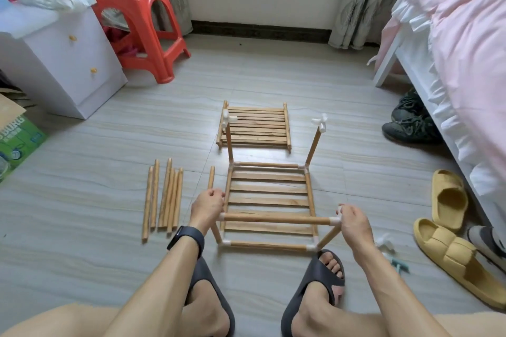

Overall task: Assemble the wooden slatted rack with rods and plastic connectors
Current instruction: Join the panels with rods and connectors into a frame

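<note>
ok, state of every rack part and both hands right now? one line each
left hand: grips left connector
right hand: pinches right connector
cross rod: raised, seated in both connectors
framed panel: flat on floor, rods round it
far left post: standing, connector on top
far right post: standing, leaning outward, connector on top
spare panel: flat on floor, beyond the frame
loose rods: lying on floor, unused
</note>
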The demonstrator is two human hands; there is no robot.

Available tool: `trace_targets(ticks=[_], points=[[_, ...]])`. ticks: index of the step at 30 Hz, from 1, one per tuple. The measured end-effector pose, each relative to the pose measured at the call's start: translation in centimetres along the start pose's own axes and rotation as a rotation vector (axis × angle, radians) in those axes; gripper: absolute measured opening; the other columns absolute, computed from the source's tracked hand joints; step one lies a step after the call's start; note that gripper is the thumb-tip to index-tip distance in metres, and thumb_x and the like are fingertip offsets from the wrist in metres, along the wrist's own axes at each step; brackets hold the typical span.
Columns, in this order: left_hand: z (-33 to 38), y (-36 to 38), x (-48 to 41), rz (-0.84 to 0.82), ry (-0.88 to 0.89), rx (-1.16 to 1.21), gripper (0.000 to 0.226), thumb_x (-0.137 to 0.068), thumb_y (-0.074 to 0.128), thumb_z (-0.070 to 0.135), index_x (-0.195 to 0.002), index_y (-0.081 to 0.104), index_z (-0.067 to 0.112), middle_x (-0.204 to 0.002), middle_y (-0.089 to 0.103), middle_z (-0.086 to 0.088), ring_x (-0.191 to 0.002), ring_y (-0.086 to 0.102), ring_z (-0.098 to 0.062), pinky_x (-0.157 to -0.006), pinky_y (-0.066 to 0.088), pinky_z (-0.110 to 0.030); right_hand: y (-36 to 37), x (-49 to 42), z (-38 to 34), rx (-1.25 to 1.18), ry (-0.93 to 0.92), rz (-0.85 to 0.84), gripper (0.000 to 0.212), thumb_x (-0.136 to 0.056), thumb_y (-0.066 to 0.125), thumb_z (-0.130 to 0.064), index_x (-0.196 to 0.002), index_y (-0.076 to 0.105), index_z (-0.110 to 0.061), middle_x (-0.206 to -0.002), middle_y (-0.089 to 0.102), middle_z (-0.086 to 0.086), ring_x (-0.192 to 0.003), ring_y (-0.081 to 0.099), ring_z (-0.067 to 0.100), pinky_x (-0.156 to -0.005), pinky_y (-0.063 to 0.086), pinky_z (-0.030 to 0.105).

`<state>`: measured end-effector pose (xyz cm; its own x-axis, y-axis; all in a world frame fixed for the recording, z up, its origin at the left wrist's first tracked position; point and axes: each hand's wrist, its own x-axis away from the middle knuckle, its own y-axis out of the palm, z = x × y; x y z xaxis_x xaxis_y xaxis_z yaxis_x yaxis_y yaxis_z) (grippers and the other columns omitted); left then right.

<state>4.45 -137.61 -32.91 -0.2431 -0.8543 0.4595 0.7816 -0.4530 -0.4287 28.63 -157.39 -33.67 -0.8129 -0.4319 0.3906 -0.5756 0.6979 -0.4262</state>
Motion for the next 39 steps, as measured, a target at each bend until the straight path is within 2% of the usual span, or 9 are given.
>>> trace_targets(ticks=[3, 8, 12, 16, 21, 25, 31, 35, 39], points=[[0.0, -1.1, -0.4, -0.023, 0.014, -0.154, 0.027, -0.105, 0.04, 0.034, -0.089, 0.06, 0.024, -0.106, 0.068, -0.009, -0.097, 0.063, -0.024, -0.083, 0.051, -0.037, -0.7, 0.4, -0.8, 0.306, -0.208, 0.057, 0.036, -0.101, 0.048, -0.027, -0.134, 0.057, -0.017, -0.137, 0.055, 0.007, -0.129, 0.047, 0.026, -0.104, 0.038, 0.041], [1.6, -3.4, -2.4, -0.196, 0.065, -0.328, 0.039, -0.107, 0.038, 0.039, -0.117, 0.062, 0.01, -0.12, 0.065, -0.014, -0.107, 0.059, -0.025, -0.089, 0.047, -0.036, 1.8, 1.4, -3.9, 0.426, -0.593, -0.033, 0.033, -0.1, 0.055, -0.026, -0.133, 0.059, -0.025, -0.138, 0.058, -0.001, -0.134, 0.044, 0.017, -0.113, 0.035, 0.04], [3.1, -7.5, -5.4, -0.201, 0.085, -0.763, 0.043, -0.104, 0.042, 0.037, -0.137, 0.053, 0.011, -0.14, 0.056, -0.01, -0.125, 0.053, -0.027, -0.101, 0.044, -0.035, 6.0, 1.2, -6.6, 0.491, -0.713, -0.227, 0.037, -0.101, 0.055, -0.031, -0.137, 0.057, -0.027, -0.145, 0.054, -0.004, -0.143, 0.036, 0.013, -0.12, 0.027, 0.037], [2.8, -13.0, -9.7, -0.071, 0.038, -0.955, 0.05, -0.097, 0.036, 0.041, -0.139, 0.051, 0.019, -0.156, 0.04, -0.017, -0.143, 0.036, -0.039, -0.114, 0.036, -0.049, 10.6, -0.5, -9.0, 0.659, -0.767, -0.344, 0.042, -0.1, 0.052, -0.041, -0.141, 0.053, -0.032, -0.15, 0.049, -0.008, -0.146, 0.031, 0.009, -0.123, 0.022, 0.035], [-1.5, -16.8, -13.6, 0.036, 0.013, -0.885, 0.049, -0.097, 0.036, 0.034, -0.14, 0.051, 0.016, -0.139, 0.057, -0.011, -0.119, 0.057, -0.032, -0.101, 0.048, -0.044, 16.7, -4.5, -10.5, 0.963, -0.769, -0.524, 0.052, -0.102, 0.043, -0.05, -0.151, 0.037, -0.036, -0.157, 0.039, -0.01, -0.15, 0.025, 0.011, -0.123, 0.02, 0.035], [-10.1, -16.9, -17.1, 0.014, -0.195, -0.806, 0.051, -0.098, 0.04, 0.041, -0.143, 0.045, 0.019, -0.144, 0.047, -0.01, -0.123, 0.055, -0.03, -0.103, 0.047, -0.045, 22.3, -9.0, -8.6, 1.206, -0.691, -0.707, 0.063, -0.101, 0.04, -0.052, -0.157, 0.023, -0.029, -0.164, 0.026, -0.002, -0.151, 0.023, 0.02, -0.122, 0.024, 0.038], [-19.9, -13.7, -20.7, 0.075, -0.509, -0.668, 0.056, -0.1, 0.047, 0.039, -0.146, 0.034, 0.01, -0.147, 0.039, -0.018, -0.126, 0.052, -0.038, -0.102, 0.047, -0.044, 28.6, -14.2, -1.5, 1.479, -0.487, -0.897, 0.075, -0.101, 0.036, -0.059, -0.16, -0.003, -0.034, -0.167, -0.016, 0.0, -0.155, -0.003, 0.028, -0.124, 0.014, 0.05], [-22.3, -12.4, -21.8, 0.175, -0.567, -0.645, 0.035, -0.098, 0.048, 0.025, -0.128, 0.043, 0.009, -0.134, 0.046, -0.017, -0.115, 0.055, -0.04, -0.093, 0.048, -0.044, 29.1, -14.8, 1.9, 1.546, -0.458, -0.972, 0.083, -0.099, 0.04, -0.053, -0.157, -0.017, -0.035, -0.166, -0.021, -0.002, -0.155, -0.005, 0.032, -0.121, 0.02, 0.054], [-22.3, -12.7, -22.4, 0.145, -0.568, -0.617, 0.034, -0.097, 0.05, 0.019, -0.127, 0.041, 0.005, -0.132, 0.05, -0.02, -0.115, 0.055, -0.041, -0.094, 0.047, -0.042, 29.1, -15.2, 1.3, 1.523, -0.421, -1.024, 0.081, -0.101, 0.038, -0.051, -0.158, -0.016, -0.031, -0.167, -0.018, 0.002, -0.155, -0.004, 0.033, -0.125, 0.012, 0.044]])
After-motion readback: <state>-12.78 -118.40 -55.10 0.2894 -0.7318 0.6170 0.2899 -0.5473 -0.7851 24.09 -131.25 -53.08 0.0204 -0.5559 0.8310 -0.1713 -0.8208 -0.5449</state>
